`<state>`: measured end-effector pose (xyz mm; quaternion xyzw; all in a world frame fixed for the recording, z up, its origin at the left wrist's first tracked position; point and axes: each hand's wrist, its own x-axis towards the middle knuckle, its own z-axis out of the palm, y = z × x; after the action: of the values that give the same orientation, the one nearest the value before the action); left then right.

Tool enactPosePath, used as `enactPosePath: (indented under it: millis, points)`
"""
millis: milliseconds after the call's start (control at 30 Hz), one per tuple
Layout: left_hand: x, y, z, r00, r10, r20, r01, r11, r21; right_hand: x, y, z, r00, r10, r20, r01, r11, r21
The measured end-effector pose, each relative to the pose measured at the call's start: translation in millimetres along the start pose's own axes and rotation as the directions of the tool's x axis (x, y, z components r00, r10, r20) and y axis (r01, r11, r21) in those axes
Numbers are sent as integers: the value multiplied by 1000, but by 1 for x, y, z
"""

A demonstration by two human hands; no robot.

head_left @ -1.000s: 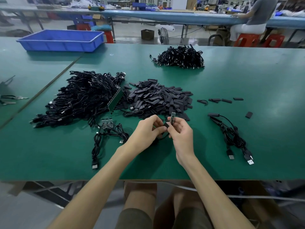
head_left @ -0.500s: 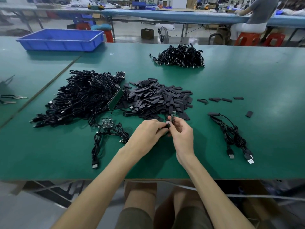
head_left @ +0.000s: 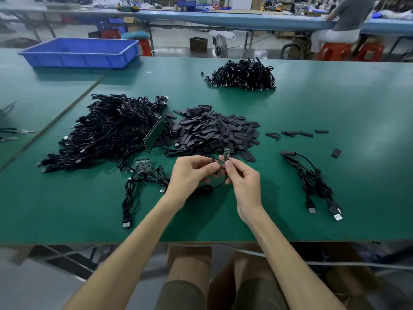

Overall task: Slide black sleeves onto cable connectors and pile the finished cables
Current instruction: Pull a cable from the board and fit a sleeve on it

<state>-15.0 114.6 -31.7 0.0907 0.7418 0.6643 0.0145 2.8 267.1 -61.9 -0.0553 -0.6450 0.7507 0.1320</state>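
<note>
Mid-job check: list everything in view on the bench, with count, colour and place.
table: one, green, under everything
tray: one, blue, far left
big cable pile: one, black, left of centre
far cable pile: one, black, back centre
sleeve pile: one, black, centre
loose sleeves: a few, black, right of the sleeve pile
board strip: one, green, against the big cable pile
bundle with boards: one, black, near left
small cable bunch: one, black, near right
held cable: one, black, board end up
held sleeve: one, black, beside that end
left hand: one, holds held sleeve
right hand: one, pinches held cable
</note>
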Motion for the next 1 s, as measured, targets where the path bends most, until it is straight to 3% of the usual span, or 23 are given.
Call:
enactPosePath:
  millis: [167,433,633,1000]
  points:
    - [-2,-2,-8,997,-75,-13,69,962,-263,-2,-6,0,1000,6,30,-10,994,111]
    - [4,0,-12,968,-244,-65,167,811,-561,-4,-8,1,997,11,80,-19,994,106]
    - [4,1,-14,948,-312,-59,209,753,-623,-5,-9,1,992,-8,126,-2,997,82]
    - [2,-4,-11,944,-322,-72,228,794,-564,-7,-7,1,987,-32,157,39,998,-44]
